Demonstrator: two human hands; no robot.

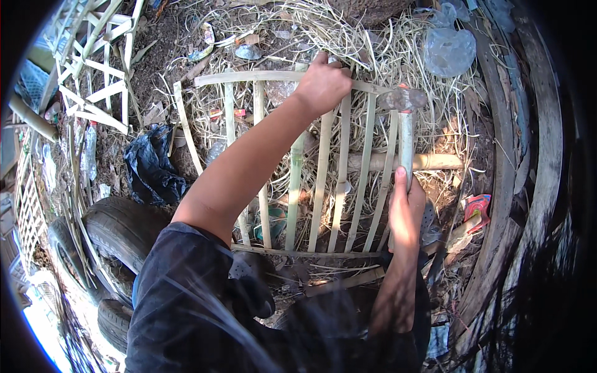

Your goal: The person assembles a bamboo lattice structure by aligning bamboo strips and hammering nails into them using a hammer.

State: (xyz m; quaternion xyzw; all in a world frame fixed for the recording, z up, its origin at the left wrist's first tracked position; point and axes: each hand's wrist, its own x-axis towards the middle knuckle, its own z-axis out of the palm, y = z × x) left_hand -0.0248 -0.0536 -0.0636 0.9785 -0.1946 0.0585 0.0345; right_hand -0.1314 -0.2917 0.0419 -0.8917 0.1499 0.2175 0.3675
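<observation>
A frame of split bamboo lies on the ground before me, with several upright slats [323,174] between a top strip [249,76] and a bottom strip [305,252]. My left hand [324,85] is closed around the top strip, right of its middle, with the arm reaching across the slats. My right hand [407,208] grips the pale handle of a hammer [406,137]. The hammer's head is at the top strip's right end; whether they touch I cannot tell. At the left, one slat [188,127] leans outward, its top apart from the top strip.
Bamboo shavings [385,56] cover the ground. A thick bamboo piece [435,161] lies under the right slats. To the left are a black plastic bag [155,165], tires [124,230] and a bamboo lattice [102,74]. A clear plastic bag [449,51] lies at the far right, near long wooden boards [538,143].
</observation>
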